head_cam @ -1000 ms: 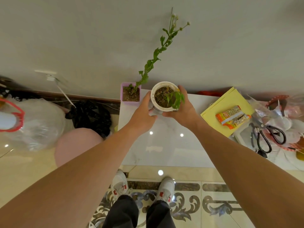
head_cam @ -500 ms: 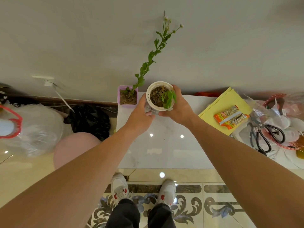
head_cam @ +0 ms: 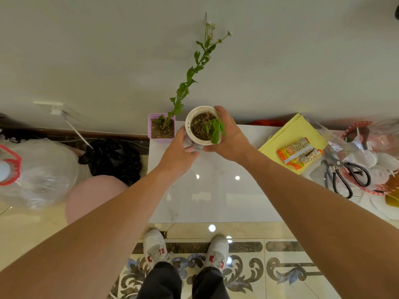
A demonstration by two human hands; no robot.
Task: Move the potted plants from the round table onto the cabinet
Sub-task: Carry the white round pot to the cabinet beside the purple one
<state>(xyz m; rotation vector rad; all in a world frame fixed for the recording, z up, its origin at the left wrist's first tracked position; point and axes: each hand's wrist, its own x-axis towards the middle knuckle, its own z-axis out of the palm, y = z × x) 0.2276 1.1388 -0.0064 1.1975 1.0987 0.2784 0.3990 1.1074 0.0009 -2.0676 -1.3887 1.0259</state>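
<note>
White and round, the pot [head_cam: 201,126] with the small leafy seedling sits cupped between both hands at the back of the cabinet [head_cam: 216,190]: the left hand [head_cam: 179,151] wraps its near-left side, the right hand [head_cam: 230,137] curls round its right side and far rim, so each grip is closed on the pot wall. Whether its base is already down on the glossy top or a little above it, I cannot tell; the hands hide the foot. Just to its left stands a purple square pot [head_cam: 161,128] with a tall thin stem [head_cam: 192,72] leaning up the wall, so one plant looks already delivered and this one is at the setting-down stage. I'd judge the next move calls for a level lowering, with care not to knock the purple pot or brush that lanky stem, then loosening both hands outward. The top is pale polished stone reflecting ceiling lights, with yellow paper [head_cam: 295,137], a snack packet [head_cam: 299,153] and black scissors [head_cam: 349,175] off to the right. Below are patterned floor tiles, white shoes [head_cam: 154,244], and bags [head_cam: 112,157] heaped on the left.
</note>
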